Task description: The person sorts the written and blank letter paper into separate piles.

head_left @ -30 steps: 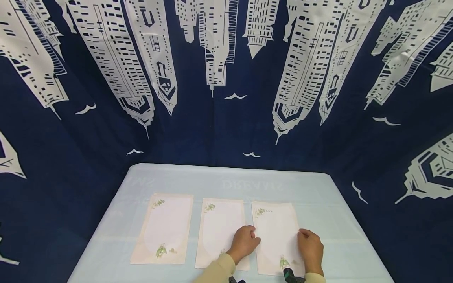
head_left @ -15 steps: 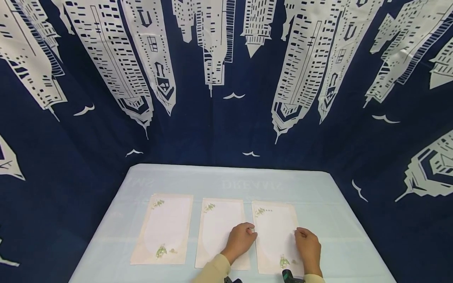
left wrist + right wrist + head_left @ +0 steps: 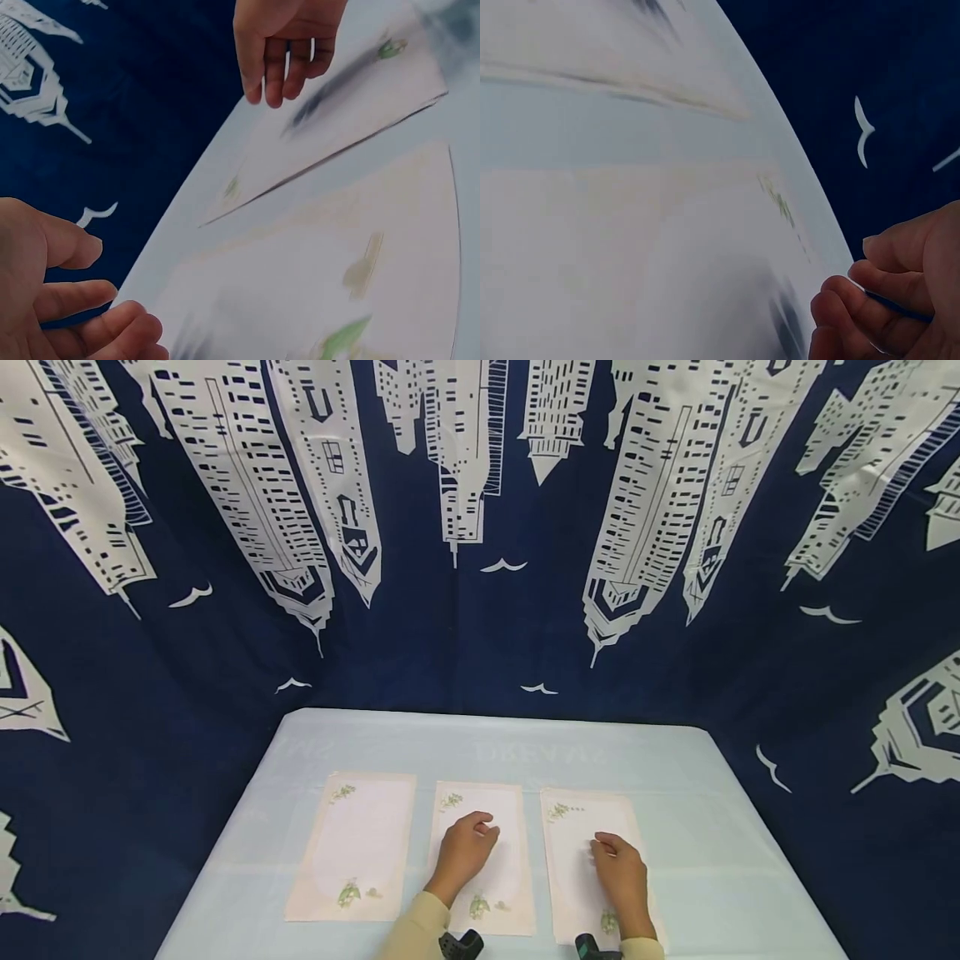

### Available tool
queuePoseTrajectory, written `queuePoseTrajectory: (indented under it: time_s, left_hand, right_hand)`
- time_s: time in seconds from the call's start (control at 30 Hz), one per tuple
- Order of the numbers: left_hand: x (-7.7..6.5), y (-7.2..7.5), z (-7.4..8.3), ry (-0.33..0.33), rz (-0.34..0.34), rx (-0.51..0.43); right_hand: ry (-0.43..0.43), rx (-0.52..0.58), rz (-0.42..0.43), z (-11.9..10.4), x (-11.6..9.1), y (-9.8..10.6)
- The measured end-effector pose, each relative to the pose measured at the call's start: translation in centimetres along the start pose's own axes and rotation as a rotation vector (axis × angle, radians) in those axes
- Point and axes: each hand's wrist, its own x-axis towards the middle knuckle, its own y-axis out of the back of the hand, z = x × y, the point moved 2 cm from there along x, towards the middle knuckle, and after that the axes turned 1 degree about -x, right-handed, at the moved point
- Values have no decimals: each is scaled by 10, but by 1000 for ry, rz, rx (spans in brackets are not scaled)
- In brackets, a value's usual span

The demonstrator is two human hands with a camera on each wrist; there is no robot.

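Observation:
Three sheets of pale pink paper with small green plant prints lie side by side on the table: a left sheet (image 3: 363, 843), a middle sheet (image 3: 506, 860) and a right sheet (image 3: 573, 881). Over the middle sheet hovers my left hand (image 3: 462, 853), fingers loosely bent and nothing in them. My right hand (image 3: 624, 878) is above the right sheet, likewise holding nothing. In the left wrist view, gaps show between the loose fingers of the left hand (image 3: 82, 300) and the paper. Shadows of the hands fall on the sheets.
A pale blue-white cloth covers the table (image 3: 705, 827). Behind it hangs a dark blue curtain (image 3: 420, 635) printed with white buildings and birds. Black wrist devices, one on the left wrist (image 3: 461, 945), show at the bottom edge.
Both hands have left the long edges of the right sheet and moved left. The left hand is now over the middle sheet, the right hand over the right sheet. The sheets keep their places.

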Motion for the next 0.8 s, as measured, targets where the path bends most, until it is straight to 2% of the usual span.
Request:
queuePoseTrajectory:
  time_s: [0.33, 0.5, 0.63, 0.8]
  left_hand:
    - [-3, 42, -28, 71, 83, 22]
    - [-8, 59, -40, 98, 125, 56]
    - [-14, 66, -46, 118, 137, 88]
    - [-21, 65, -47, 135, 117, 132]
  right_hand:
    - [55, 43, -96, -25, -9, -27]
    - [91, 2, -128, -32, -12, -39]
    - [129, -24, -163, -37, -15, -48]
    - [137, -51, -203, -45, -21, -63]
